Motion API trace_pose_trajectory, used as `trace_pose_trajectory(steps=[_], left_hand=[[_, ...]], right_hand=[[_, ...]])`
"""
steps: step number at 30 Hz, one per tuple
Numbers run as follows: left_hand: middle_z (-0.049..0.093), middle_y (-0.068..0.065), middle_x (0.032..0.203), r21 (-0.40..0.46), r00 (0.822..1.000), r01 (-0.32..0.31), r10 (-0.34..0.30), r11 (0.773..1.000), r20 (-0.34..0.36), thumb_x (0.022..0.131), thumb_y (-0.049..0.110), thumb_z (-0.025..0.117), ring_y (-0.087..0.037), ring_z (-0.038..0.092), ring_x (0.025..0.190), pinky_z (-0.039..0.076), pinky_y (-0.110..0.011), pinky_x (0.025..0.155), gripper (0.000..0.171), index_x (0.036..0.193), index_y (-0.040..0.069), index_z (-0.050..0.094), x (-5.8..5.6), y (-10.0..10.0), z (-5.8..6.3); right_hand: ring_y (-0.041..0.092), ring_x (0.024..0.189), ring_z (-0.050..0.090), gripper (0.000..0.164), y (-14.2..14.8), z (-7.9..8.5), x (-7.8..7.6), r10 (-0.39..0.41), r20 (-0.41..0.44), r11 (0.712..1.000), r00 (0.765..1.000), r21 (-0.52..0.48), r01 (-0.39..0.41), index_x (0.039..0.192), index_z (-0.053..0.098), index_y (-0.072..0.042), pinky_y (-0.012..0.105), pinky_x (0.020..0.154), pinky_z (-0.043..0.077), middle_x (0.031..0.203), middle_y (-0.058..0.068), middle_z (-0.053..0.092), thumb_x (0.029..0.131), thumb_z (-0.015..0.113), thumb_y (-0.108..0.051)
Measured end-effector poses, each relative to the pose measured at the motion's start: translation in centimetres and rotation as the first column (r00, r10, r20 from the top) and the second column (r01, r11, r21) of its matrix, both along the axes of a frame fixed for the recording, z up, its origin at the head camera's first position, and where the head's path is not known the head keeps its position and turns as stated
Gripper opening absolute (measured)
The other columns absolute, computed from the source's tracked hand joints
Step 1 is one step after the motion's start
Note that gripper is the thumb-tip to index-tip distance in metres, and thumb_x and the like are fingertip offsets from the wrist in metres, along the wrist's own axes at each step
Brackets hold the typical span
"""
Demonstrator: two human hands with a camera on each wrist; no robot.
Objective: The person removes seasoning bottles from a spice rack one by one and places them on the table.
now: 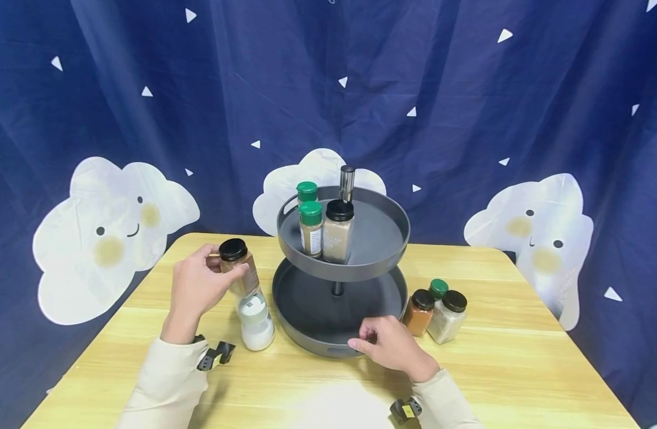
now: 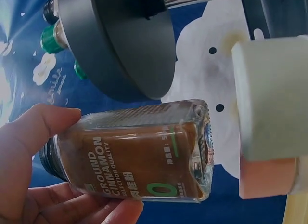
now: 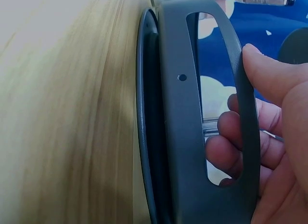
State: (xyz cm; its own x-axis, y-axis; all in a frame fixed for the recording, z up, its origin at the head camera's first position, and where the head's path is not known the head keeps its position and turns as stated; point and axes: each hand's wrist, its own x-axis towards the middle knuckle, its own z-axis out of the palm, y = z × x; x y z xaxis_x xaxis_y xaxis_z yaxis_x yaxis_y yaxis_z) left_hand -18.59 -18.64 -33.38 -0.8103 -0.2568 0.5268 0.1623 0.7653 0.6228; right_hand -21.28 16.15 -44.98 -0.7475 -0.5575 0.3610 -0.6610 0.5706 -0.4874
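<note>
My left hand [image 1: 196, 286] holds a square clear jar of ground cinnamon [image 2: 130, 156] with a black lid, thumb on one side and fingers on the other. In the head view the jar is raised at the left of a dark grey two-tier tray stand [image 1: 360, 271], its base overlapping a clear jar with white contents [image 1: 257, 336]. At the front of the lower tier, my right hand [image 1: 389, 345] grips the rim beside the handle slot [image 3: 216, 161]. Its thumb rests on the rim's outer side, and its curled fingers show through the slot.
On the upper tier stand two green-capped spice bottles [image 1: 311, 232], a black-lidded square jar [image 1: 337, 235] and a dark-topped post [image 1: 346, 185]. Right of the stand are an orange-brown spice jar [image 1: 418, 319], a pale jar [image 1: 447, 322] and a green-capped bottle [image 1: 438, 288].
</note>
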Motion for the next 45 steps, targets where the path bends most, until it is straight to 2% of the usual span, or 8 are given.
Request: trace_pose_trajectory(steps=[6,17,29,33,45], left_hand=[[0.073,-0.024,0.084,0.016,1.000,-0.012,0.012,1.000,0.012,0.071,0.027,0.079,-0.034,0.070,0.078,0.053,-0.051,0.071,0.038,0.094,0.000,0.065,0.4,-0.8,0.0],[0.073,-0.024,0.086,0.010,0.996,-0.037,0.036,0.999,0.087,0.073,0.027,0.078,-0.033,0.069,0.078,0.052,-0.041,0.064,0.041,0.098,-0.001,0.062,1.3,-2.0,0.0],[0.072,-0.024,0.085,-0.030,0.994,-0.049,0.052,0.998,0.094,0.071,0.027,0.078,-0.036,0.068,0.081,0.049,-0.048,0.068,0.042,0.097,-0.002,0.063,1.8,-3.5,-0.5],[0.073,-0.022,0.084,-0.048,0.993,-0.044,0.049,0.998,0.111,0.071,0.027,0.079,-0.036,0.067,0.081,0.049,-0.047,0.068,0.041,0.095,-0.002,0.064,1.9,-3.8,-0.8],[0.073,-0.022,0.085,-0.073,0.975,0.002,0.014,0.997,0.220,0.072,0.033,0.078,-0.037,0.066,0.083,0.051,-0.047,0.066,0.045,0.094,-0.002,0.061,2.0,-4.2,-1.5]], right_hand=[[-0.001,0.050,0.043,0.029,0.0,-0.1,-0.1,0.000,0.004,1.000,1.000,0.003,0.000,0.064,0.052,-0.027,0.018,0.047,0.042,0.058,-0.016,0.049,0.080,0.073,-0.041],[-0.001,0.050,0.044,0.028,0.1,0.1,0.0,-0.003,0.008,1.000,1.000,0.001,0.003,0.064,0.053,-0.027,0.018,0.048,0.043,0.059,-0.016,0.050,0.079,0.075,-0.036],[-0.001,0.051,0.044,0.027,0.0,0.3,0.1,0.001,0.013,1.000,1.000,-0.001,-0.001,0.064,0.054,-0.027,0.019,0.048,0.044,0.059,-0.016,0.051,0.080,0.074,-0.037],[-0.001,0.051,0.045,0.027,0.1,0.3,0.1,-0.001,0.021,1.000,1.000,0.002,0.001,0.065,0.054,-0.027,0.019,0.048,0.044,0.060,-0.016,0.052,0.080,0.074,-0.037],[-0.001,0.052,0.045,0.027,0.1,0.2,0.1,-0.010,0.017,1.000,1.000,0.009,0.010,0.064,0.054,-0.028,0.019,0.048,0.044,0.059,-0.016,0.051,0.079,0.074,-0.036]])
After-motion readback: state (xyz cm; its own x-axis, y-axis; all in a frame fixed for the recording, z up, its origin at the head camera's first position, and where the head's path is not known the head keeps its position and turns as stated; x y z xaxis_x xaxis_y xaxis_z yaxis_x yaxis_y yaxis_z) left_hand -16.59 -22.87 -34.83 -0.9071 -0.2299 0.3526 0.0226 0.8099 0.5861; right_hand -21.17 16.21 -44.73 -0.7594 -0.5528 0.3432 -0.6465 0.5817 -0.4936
